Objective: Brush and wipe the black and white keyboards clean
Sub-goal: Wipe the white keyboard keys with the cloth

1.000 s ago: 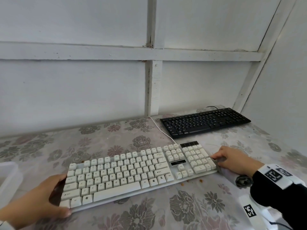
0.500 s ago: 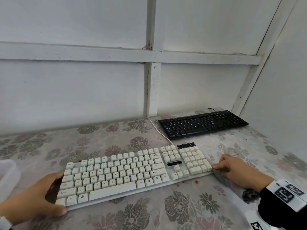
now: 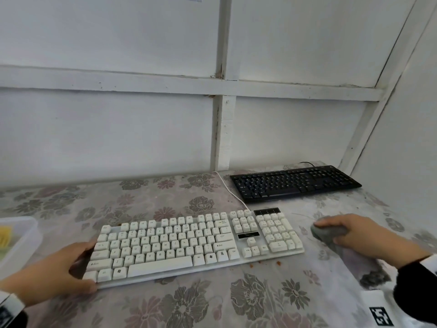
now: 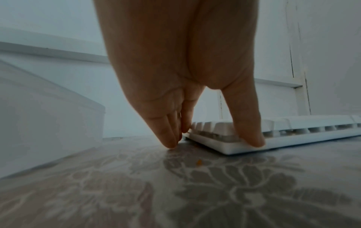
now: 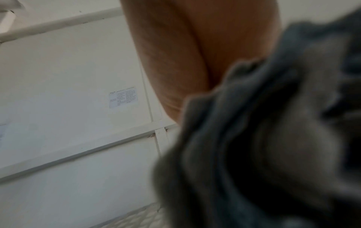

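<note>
The white keyboard [image 3: 196, 245] lay flat on the flower-patterned worktop [image 3: 236, 299], close to the person, its long side running left to right and its white cable [image 3: 230, 188] trailing back toward the wall. The left hand [image 3: 50, 272] gripped the keyboard's left end: in the left wrist view the thumb pressed on the near edge of the white keyboard [image 4: 283, 134] while the fingers [image 4: 170, 135] reached down past the end of the frame to the cloth-covered surface, so the left hand [image 4: 181, 69] was curled around that corner.

The right hand [image 3: 359, 235] sat on the worktop just beside the keyboard's right end, apart from it, its fingers bunched around a grey cloth [image 3: 331, 233]. In the right wrist view the grey cloth [image 5: 273, 138] filled most of the frame, blurred, with the right hand [image 5: 195, 54] above it.

The black keyboard [image 3: 295, 183] rested farther back to the right, near the corner of the white panelled wall [image 3: 106, 138], well apart from both hands. A few orange-brown crumbs [image 3: 264, 263] lay on the worktop along the front edge of the white keyboard. At the far left stood a translucent plastic container [image 3: 21, 242] holding something yellow that was too cut off to identify.
</note>
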Tool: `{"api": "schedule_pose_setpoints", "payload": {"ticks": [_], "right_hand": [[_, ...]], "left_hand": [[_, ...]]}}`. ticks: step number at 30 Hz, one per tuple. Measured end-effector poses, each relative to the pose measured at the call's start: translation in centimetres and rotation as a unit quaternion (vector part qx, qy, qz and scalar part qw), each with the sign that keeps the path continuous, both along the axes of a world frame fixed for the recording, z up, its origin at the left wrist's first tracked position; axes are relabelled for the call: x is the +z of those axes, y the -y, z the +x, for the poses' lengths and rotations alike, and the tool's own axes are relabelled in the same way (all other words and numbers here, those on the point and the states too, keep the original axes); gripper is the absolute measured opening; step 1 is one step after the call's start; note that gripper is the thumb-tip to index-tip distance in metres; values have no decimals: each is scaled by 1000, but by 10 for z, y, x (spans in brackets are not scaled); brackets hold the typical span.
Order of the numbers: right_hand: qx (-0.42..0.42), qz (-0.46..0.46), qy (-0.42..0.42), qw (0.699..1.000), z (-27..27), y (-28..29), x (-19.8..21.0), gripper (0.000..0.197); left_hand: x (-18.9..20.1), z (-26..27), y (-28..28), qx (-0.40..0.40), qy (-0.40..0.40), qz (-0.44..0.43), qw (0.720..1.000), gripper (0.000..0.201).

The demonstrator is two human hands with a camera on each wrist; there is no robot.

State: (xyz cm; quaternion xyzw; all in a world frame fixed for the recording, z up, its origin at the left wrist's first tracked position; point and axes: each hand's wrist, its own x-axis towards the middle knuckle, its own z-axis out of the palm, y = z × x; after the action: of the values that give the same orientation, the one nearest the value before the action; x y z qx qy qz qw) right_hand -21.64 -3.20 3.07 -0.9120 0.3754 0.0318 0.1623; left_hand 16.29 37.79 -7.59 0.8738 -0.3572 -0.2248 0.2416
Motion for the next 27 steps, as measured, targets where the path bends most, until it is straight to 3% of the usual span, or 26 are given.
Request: {"api": "schedule_pose_setpoints", "payload": {"ticks": [2, 7, 14, 17, 19, 22, 25, 27], "right_hand": [[-2, 11, -12, 1000, 2, 3, 3, 52], [-15, 61, 102, 993, 5, 0, 8, 58], [-1, 88, 110, 990, 35, -17, 21, 44], [-20, 13, 28, 999, 57, -28, 20, 38], [-30, 12, 39, 999, 74, -44, 20, 34], [-4, 103, 127, 987, 110, -82, 24, 31], [51, 169, 140, 974, 157, -131, 31, 42], [92, 197, 155, 964, 190, -166, 37, 49]], "left_hand": [[2, 1, -4, 3, -22, -14, 1000, 114], [21, -4, -14, 64, -18, -108, 992, 65], [71, 6, -45, 61, 39, -187, 980, 43], [89, 14, -64, 71, 52, -183, 979, 39], [98, 23, -82, 79, 61, -177, 979, 38], [100, 45, -119, 100, 78, -153, 980, 43], [91, 66, -157, 126, 90, -124, 980, 53], [91, 72, -169, 129, 98, -117, 980, 50]]}}
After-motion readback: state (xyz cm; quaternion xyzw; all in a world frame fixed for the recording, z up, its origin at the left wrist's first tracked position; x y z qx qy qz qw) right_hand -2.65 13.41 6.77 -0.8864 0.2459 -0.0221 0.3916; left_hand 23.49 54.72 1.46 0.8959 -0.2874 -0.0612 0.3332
